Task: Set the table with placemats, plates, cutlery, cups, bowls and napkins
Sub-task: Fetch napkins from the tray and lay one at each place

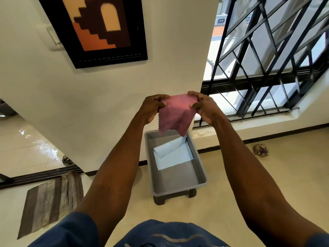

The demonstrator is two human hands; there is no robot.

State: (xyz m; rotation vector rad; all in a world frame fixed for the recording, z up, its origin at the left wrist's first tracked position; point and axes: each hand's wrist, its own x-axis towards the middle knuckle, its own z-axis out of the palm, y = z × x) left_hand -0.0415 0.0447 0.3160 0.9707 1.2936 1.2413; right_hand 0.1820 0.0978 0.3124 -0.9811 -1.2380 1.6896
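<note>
A pink cloth napkin [175, 115] with zigzag-cut edges hangs in the air in front of me. My left hand [153, 108] pinches its upper left corner and my right hand [203, 106] pinches its upper right corner. Its lower tip dangles just above a grey plastic tub [201, 172]. Inside the tub lies a pale blue napkin [171, 155], partly folded over on itself.
The tub rests on a low dark stool [173, 197] on the tiled floor. A striped brown mat [51, 200] lies at the left. A white wall with a framed picture [105, 29] stands ahead, a barred window [267, 56] at the right. A small bundle [260, 149] lies on the floor.
</note>
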